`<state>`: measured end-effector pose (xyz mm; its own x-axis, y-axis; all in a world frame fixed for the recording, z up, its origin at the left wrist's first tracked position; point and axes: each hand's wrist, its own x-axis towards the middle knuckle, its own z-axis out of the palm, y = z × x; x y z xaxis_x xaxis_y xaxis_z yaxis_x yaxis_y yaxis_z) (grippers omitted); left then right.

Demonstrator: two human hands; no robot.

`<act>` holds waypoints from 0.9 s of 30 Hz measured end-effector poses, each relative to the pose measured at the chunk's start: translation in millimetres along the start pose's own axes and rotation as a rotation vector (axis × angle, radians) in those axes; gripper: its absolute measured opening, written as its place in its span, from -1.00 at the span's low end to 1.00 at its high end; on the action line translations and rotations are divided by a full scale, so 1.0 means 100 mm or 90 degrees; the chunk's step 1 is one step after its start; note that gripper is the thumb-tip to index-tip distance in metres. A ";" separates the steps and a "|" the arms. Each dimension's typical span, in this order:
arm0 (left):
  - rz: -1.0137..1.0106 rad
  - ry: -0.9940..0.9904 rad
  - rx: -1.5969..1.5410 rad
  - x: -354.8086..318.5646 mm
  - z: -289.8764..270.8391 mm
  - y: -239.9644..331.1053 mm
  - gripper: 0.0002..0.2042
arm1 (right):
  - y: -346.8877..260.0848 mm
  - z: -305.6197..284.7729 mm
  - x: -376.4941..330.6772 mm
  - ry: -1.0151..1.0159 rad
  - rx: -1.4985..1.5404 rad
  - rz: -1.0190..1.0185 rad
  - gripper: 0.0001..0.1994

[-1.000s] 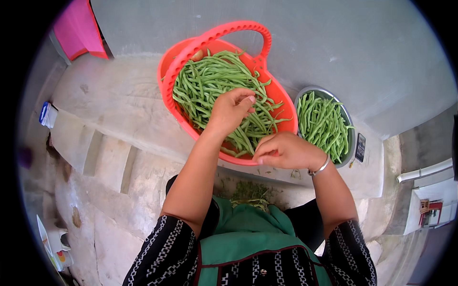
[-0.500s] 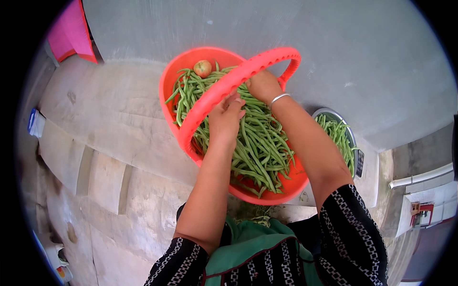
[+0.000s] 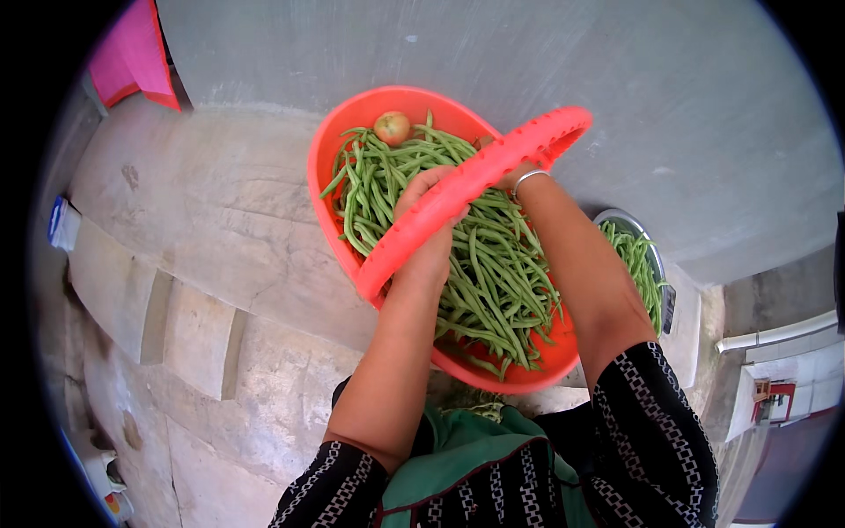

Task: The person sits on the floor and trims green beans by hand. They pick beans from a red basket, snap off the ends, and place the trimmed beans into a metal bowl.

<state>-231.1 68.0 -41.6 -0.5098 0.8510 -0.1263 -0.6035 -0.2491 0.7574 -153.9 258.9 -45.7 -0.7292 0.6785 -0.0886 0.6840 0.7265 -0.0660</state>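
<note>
A red plastic basket (image 3: 327, 189) with a thick arched handle (image 3: 480, 180) holds a heap of long green beans (image 3: 493, 282). One pale reddish tomato (image 3: 392, 128) rests on the beans near the far rim. My left hand (image 3: 424, 192) reaches beneath the handle into the middle of the heap; its fingers are curled, and the handle covers part of them. Whatever they hold is hidden. Over the right side of the basket, my right hand (image 3: 521, 174), with a silver bangle at the wrist, is mostly behind the handle. Its fingers do not show.
To the right, a metal basin (image 3: 653, 251) of green beans stands beside the basket on a pale surface. A grey wall (image 3: 634, 106) rises close behind. Concrete steps (image 3: 189, 334) lie at left, with a pink cloth (image 3: 132, 53) hanging at far left.
The basket has shifted slightly right, and its handle has moved right with it. My left hand has gone further in under the handle; my right hand has become more hidden behind it.
</note>
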 end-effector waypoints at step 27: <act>-0.228 -0.230 -0.064 -1.23 0.98 -0.76 -0.67 | 0.44 -0.54 -3.15 0.216 0.538 0.082 -0.81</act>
<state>-62.4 28.2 -20.8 -0.0270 0.9919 -0.1244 -0.7668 0.0593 0.6391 104.3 82.9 32.8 -0.5217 0.8413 0.1416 0.4503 0.4125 -0.7919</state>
